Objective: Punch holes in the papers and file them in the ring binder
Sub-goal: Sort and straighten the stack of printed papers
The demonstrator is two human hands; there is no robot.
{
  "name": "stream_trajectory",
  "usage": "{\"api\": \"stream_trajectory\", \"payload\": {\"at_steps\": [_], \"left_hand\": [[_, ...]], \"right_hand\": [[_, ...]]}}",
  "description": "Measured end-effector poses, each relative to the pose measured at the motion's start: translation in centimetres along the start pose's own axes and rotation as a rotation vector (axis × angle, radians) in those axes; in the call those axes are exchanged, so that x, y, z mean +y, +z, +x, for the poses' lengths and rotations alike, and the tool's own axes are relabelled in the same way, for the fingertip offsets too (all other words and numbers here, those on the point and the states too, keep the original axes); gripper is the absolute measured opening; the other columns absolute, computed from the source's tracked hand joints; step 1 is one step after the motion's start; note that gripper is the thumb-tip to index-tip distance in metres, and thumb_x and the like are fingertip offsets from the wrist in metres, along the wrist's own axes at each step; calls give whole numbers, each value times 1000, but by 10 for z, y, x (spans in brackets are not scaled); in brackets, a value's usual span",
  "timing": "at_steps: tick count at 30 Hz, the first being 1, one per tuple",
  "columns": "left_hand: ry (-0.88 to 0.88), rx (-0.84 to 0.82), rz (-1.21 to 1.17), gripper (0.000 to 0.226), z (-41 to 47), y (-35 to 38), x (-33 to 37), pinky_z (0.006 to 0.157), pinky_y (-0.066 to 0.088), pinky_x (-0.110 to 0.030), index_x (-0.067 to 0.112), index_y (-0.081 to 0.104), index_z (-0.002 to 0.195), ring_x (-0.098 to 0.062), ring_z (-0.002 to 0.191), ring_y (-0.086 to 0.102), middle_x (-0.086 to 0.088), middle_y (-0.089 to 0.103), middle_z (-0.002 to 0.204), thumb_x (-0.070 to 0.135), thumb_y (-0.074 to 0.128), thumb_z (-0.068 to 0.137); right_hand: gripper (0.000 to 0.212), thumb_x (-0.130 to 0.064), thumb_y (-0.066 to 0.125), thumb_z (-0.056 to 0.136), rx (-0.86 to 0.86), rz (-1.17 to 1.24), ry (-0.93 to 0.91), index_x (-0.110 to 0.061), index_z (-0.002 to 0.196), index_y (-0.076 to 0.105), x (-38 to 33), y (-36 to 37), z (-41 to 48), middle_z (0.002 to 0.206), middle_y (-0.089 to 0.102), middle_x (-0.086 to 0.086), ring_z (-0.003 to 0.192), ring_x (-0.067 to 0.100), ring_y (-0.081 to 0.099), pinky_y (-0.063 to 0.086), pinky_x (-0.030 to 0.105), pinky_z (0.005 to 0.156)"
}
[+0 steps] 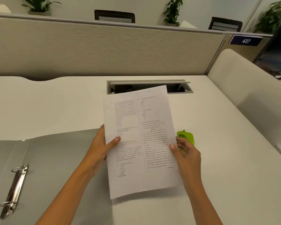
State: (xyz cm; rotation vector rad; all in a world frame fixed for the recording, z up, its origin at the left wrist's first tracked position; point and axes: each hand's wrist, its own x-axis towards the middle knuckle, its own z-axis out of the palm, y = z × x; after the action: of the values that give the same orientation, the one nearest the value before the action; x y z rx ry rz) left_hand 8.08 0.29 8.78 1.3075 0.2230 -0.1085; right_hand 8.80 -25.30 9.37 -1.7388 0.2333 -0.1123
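While hands [141,150] hold papers [139,140], punch [186,138] sits behind.

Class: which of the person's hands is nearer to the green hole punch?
Right. The right hand holds the papers just in front of the green hole punch; the left hand grips the papers' opposite edge.

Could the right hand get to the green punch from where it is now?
Probably yes. The punch sits on the desk right beside the right hand, nothing between them. But that hand is holding the papers' right edge, so it would need to let go, leaving them to the left hand.
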Motion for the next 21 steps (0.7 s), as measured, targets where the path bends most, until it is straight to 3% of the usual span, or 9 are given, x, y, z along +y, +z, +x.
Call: {"api": "stream_trajectory", "payload": {"at_steps": [3, 5, 7, 9, 11, 14, 17, 19, 21], "left_hand": [[52, 123, 208, 121, 8, 3, 3, 108, 36, -48, 48, 7, 143, -18, 137, 39, 6, 31, 155, 58, 84, 50], [189, 247, 527, 134, 14, 5, 8, 115, 17, -48, 40, -17, 147, -19, 149, 7, 7, -13, 161, 58, 79, 55], [462, 293, 936, 136, 19, 8, 18, 117, -1, -50, 30, -22, 148, -19, 147, -18, 2, -29, 157, 72, 69, 57], [691, 247, 1244, 125, 24, 18, 34, 115, -10, -53, 26, -14, 151, -24, 146, -21, -6, -23, 159, 76, 58, 63], [823, 150, 1475, 115, 29, 34, 47, 115, -6, -60, 24, 1, 154, -30, 147, -15, -11, -13, 161, 75, 56, 68], [857, -1, 1827, 96, 30, 61, 58, 111, -4, -68, 27, 20, 152, -30, 149, 0, -6, 0, 162, 77, 47, 76], [605, -94, 1963, 75, 30, 82, 59, 110, -8, -67, 34, 26, 149, -24, 143, 30, 6, 31, 156, 72, 35, 85], [369, -125, 1788, 56, 30, 89, 62, 113, 22, -53, 32, 40, 139, -20, 122, 55, 5, 55, 138, 61, 42, 91], [254, -135, 1561, 42, 34, 85, 58, 87, 48, -33, 25, 49, 129, -20, 100, 65, 1, 65, 121, 48, 48, 95]], "right_hand": [[17, -14, 67, 87, -8, -159, -110, -23, 102, 66, -9, -9, 12, 97, 69, -5, 79, 5, 69, 54, 15, 64], [18, -14, 67, 87, -48, -279, -183, -26, 99, 66, -20, -14, 24, 96, 69, -9, 80, 5, 68, 53, 17, 67], [18, -13, 67, 86, -107, -408, -249, -29, 95, 65, -35, -15, 35, 90, 69, -14, 79, 1, 65, 48, 12, 68], [16, -14, 64, 88, -169, -569, -298, -29, 94, 64, -51, -10, 45, 92, 69, -12, 79, 4, 63, 44, 12, 69], [11, -20, 62, 91, -214, -810, -371, -28, 97, 63, -66, -2, 52, 98, 69, -9, 79, 10, 61, 42, 19, 73], [11, -28, 60, 91, -278, -1111, -579, -28, 102, 58, -86, 14, 58, 104, 68, -7, 84, 13, 61, 46, 24, 76], [25, -35, 60, 91, -367, -1277, -769, -28, 114, 56, -99, 30, 65, 114, 66, -3, 97, 17, 62, 47, 28, 89], [29, -34, 61, 90, -414, -1398, -877, -26, 118, 56, -104, 40, 69, 118, 66, 0, 104, 19, 60, 41, 32, 97], [31, -27, 75, 80, -354, -1374, -1086, -21, 108, 65, -99, 47, 72, 111, 70, 5, 105, 26, 62, 39, 42, 102]]}}
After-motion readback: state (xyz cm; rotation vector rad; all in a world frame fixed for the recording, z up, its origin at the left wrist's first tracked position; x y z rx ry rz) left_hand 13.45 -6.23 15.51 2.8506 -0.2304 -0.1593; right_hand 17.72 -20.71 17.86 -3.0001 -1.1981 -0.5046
